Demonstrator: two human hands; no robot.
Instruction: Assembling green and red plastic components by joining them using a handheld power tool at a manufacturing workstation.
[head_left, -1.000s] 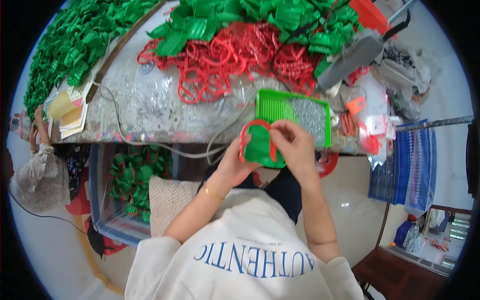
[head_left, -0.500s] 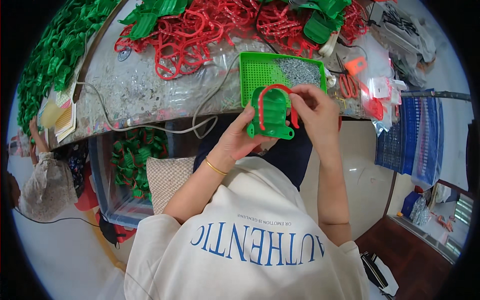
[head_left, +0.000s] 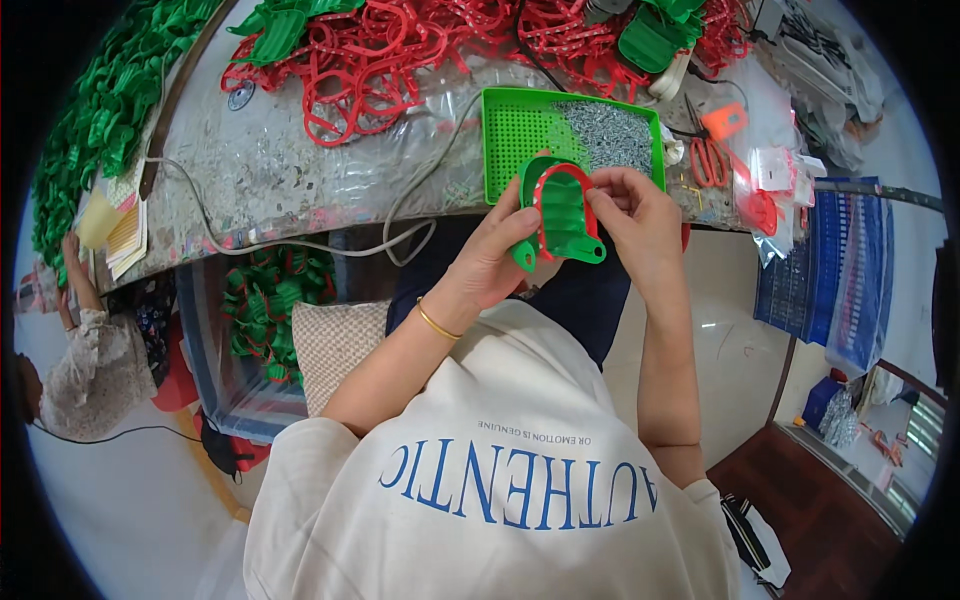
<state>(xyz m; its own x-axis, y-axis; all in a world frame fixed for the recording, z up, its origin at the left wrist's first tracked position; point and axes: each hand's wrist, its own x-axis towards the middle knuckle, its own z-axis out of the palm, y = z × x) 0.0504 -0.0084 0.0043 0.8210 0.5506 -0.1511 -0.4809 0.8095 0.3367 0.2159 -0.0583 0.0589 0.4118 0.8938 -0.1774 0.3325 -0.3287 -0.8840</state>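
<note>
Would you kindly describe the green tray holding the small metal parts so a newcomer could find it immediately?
Start at the long grey worktable across the top. At its near edge, just beyond the left hand and right hand, lies the green tray. Unlike the red and green plastic piles around it, it is flat, rectangular, perforated, and half covered with silvery screws.

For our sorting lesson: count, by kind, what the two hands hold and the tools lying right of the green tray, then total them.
Green plastic piece, in the left hand and right hand: 1
Red U-shaped frame on it: 1
Orange-handled scissors: 1
Green tray: 1
Total: 4
</note>
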